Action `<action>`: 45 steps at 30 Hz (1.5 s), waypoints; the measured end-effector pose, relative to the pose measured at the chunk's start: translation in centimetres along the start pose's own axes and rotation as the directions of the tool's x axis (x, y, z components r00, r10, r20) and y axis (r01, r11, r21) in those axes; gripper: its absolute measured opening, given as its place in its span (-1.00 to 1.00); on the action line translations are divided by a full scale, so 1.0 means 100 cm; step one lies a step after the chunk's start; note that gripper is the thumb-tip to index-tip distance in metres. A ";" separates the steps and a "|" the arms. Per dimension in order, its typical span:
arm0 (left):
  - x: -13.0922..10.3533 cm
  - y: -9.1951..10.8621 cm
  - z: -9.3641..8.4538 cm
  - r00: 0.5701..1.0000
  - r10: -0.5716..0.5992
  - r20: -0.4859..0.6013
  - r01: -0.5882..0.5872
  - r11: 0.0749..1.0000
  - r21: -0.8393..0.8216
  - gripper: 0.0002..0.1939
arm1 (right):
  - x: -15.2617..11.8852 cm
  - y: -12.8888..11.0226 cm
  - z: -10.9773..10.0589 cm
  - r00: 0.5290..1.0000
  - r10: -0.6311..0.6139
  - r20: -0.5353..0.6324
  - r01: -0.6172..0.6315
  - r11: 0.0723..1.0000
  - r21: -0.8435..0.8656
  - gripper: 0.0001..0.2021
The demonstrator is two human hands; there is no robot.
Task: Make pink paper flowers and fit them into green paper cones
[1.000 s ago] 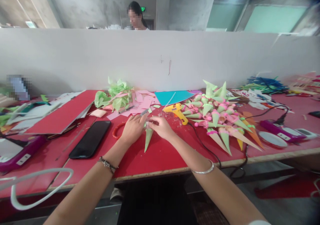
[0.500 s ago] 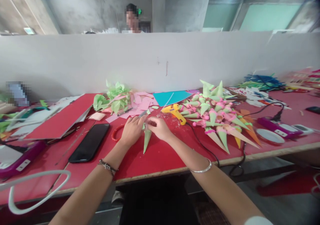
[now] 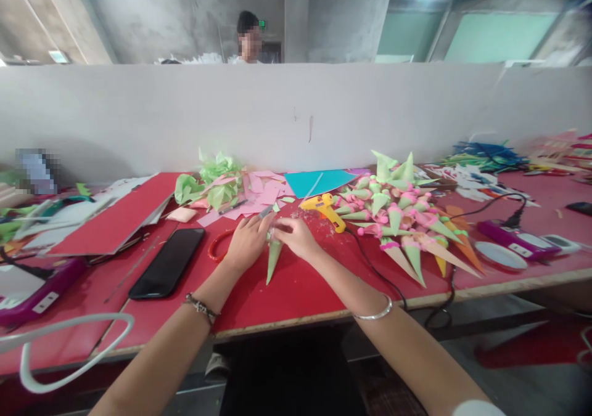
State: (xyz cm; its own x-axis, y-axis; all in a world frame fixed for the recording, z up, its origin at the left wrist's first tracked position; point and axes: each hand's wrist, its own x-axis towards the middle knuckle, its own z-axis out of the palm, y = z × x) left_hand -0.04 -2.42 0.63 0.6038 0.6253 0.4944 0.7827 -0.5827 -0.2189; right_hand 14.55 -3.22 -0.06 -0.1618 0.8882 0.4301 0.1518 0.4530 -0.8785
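Observation:
Between my two hands, a pale green paper cone (image 3: pixel 274 262) points its tip toward me above the red board. My left hand (image 3: pixel 250 240) is closed at the cone's wide upper end, its fingers bent round the rim. From the other side my right hand (image 3: pixel 295 237) pinches the same rim. The fingers partly hide what is at the opening. Just left of my left hand lie red-handled scissors (image 3: pixel 217 246), their blades partly covered by the hand. A yellow glue gun (image 3: pixel 326 209) rests on the board beyond my right hand.
Finished-looking green, pink and orange paper cones (image 3: pixel 398 212) pile up at right. Pink paper pieces (image 3: pixel 261 191) and crumpled green tissue paper (image 3: pixel 219 179) lie behind the hands. A black phone (image 3: pixel 167 265) is at left, a purple power strip (image 3: pixel 518 240) at right. A grey partition (image 3: pixel 185 114) closes the back.
Both hands stay at the cone's rim with hardly any shift. The view has moved slightly, and the person behind the partition has turned their head.

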 end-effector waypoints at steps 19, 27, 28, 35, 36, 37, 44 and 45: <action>0.001 -0.003 -0.007 0.991 -0.135 0.023 0.137 0.987 -0.087 -0.53 | 0.002 0.001 -0.004 0.969 0.149 -0.198 -0.100 0.966 0.240 -0.82; -0.008 -0.021 0.010 0.954 -0.300 0.002 0.300 0.954 -0.001 -0.56 | 0.002 -0.001 -0.005 0.956 0.254 -0.148 -0.167 0.883 0.439 -0.73; -0.010 -0.023 0.012 0.952 -0.307 0.010 0.307 0.952 0.006 -0.57 | 0.001 -0.001 -0.005 0.955 0.260 -0.142 -0.176 0.883 0.435 -0.72; -0.009 -0.019 0.009 0.987 -0.152 0.042 0.156 0.980 -0.123 -0.50 | 0.001 -0.002 -0.006 0.959 0.263 -0.108 -0.194 0.884 0.424 -0.76; -0.007 -0.017 0.007 0.990 -0.135 0.032 0.138 0.978 -0.155 -0.49 | 0.001 -0.002 -0.006 0.962 0.252 -0.106 -0.186 0.887 0.422 -0.77; -0.006 -0.015 0.004 0.992 -0.125 0.020 0.126 0.974 -0.188 -0.49 | 0.001 -0.001 -0.006 0.965 0.241 -0.105 -0.177 0.890 0.419 -0.79; -0.002 -0.008 -0.004 0.997 -0.047 -0.055 0.026 0.945 -0.327 -0.59 | 0.000 0.000 -0.006 0.979 0.179 -0.099 -0.137 0.932 0.336 -0.80; -0.001 -0.007 -0.003 0.997 -0.035 -0.064 0.012 0.944 -0.331 -0.61 | 0.000 -0.001 -0.006 0.978 0.187 -0.091 -0.149 0.934 0.325 -0.80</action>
State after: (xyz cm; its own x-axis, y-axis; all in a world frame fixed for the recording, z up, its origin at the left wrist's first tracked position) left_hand -0.73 -2.25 0.98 0.5653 0.6108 0.5543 0.6956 -0.7142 0.0776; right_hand 15.12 -3.20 0.15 -0.0416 0.9605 0.2751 -0.1516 0.2661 -0.9519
